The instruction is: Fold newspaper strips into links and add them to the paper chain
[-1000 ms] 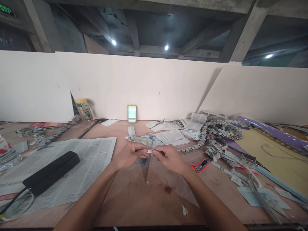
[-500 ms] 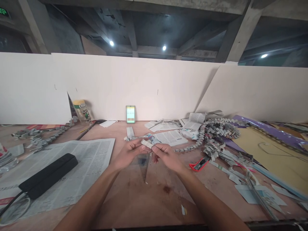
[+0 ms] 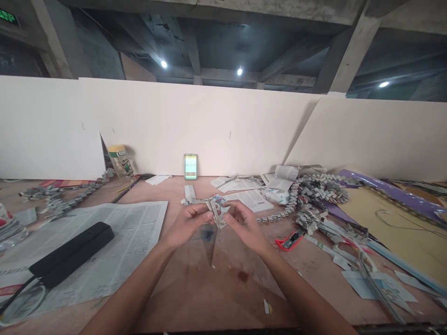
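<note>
1. The left hand (image 3: 188, 223) and the right hand (image 3: 242, 222) meet above the middle of the wooden table (image 3: 209, 288), both pinching one folded newspaper strip (image 3: 217, 210) between thumb and fingertips.
2. The strip hangs just above a clear plastic set square (image 3: 208, 237) that lies flat on the table under the hands.
3. Left of the set square lies a spread newspaper sheet (image 3: 115, 242) with a black power strip (image 3: 71, 253) resting on it.
4. Right of the set square lies a red utility knife (image 3: 289, 239); beyond it, a heap of woven paper chain (image 3: 319, 193).
5. Behind the set square, a phone (image 3: 190, 166) leans upright against the white board wall (image 3: 223, 130), and a yellow-capped can (image 3: 120, 159) stands well to the phone's left.
</note>
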The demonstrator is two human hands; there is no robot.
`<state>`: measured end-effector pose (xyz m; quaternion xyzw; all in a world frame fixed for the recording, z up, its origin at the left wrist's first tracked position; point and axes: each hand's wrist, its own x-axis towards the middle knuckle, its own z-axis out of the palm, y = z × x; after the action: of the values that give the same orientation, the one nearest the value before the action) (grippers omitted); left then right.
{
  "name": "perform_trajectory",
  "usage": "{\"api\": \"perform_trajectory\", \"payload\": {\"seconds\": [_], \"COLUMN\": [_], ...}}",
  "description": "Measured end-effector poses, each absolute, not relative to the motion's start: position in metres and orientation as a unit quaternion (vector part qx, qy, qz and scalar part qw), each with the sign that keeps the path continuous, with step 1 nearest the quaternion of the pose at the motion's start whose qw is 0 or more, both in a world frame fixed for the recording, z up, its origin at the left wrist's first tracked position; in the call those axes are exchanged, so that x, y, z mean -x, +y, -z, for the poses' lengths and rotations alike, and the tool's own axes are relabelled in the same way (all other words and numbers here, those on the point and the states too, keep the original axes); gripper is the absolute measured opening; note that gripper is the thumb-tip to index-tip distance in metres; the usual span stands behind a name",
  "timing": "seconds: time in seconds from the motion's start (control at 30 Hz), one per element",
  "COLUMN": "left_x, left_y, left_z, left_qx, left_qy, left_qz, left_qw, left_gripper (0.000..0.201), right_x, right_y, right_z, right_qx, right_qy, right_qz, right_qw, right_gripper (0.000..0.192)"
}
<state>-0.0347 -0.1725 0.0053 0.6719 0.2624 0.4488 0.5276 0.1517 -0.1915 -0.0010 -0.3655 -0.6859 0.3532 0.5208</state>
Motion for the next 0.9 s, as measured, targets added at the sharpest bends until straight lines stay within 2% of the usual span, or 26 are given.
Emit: {"api": "perform_trajectory", "payload": {"seconds": [0.1,0.2,0.33,0.4,0.5,0.6,0.7,0.9], "left_x": [0.036,0.036,0.037,0.037,0.037,0.033,0.027,0.021], "left_y": [-0.173,-0.174,-0.171,-0.169,-0.168,-0.175,-0.187,-0.196], "left_z": [-0.006,-0.007,-0.006,-0.004,-0.001,0.0,-0.004,-0.009], "left_qx": [-0.684,-0.681,-0.614,-0.571,-0.563,-0.634,-0.728,-0.76], "left_qy": [0.247,0.244,0.249,0.262,0.33,0.371,0.328,0.321], "left_qz": [-0.399,-0.382,-0.427,-0.475,-0.564,-0.584,-0.542,-0.521], "left_qw": [0.559,0.575,0.616,0.616,0.506,0.345,0.264,0.217], "left_gripper": [0.027,0.027,0.029,0.034,0.037,0.024,0.012,0.01], "right_x": [-0.153,-0.153,-0.151,-0.15,-0.149,-0.149,-0.147,-0.145], "right_y": [-0.195,-0.197,-0.201,-0.202,-0.204,-0.205,-0.204,-0.205], "right_z": [-0.002,-0.003,-0.003,-0.002,0.002,0.005,0.006,0.005], "right_qx": [0.345,0.337,0.324,0.313,0.293,0.284,0.285,0.291], "right_qy": [-0.7,-0.702,-0.708,-0.722,-0.745,-0.748,-0.742,-0.737], "right_qz": [-0.351,-0.359,-0.37,-0.316,-0.171,-0.081,-0.058,-0.081], "right_qw": [0.517,0.514,0.507,0.529,0.575,0.595,0.604,0.605], "right_gripper": [0.032,0.024,0.013,0.011,0.018,0.029,0.03,0.024]}}
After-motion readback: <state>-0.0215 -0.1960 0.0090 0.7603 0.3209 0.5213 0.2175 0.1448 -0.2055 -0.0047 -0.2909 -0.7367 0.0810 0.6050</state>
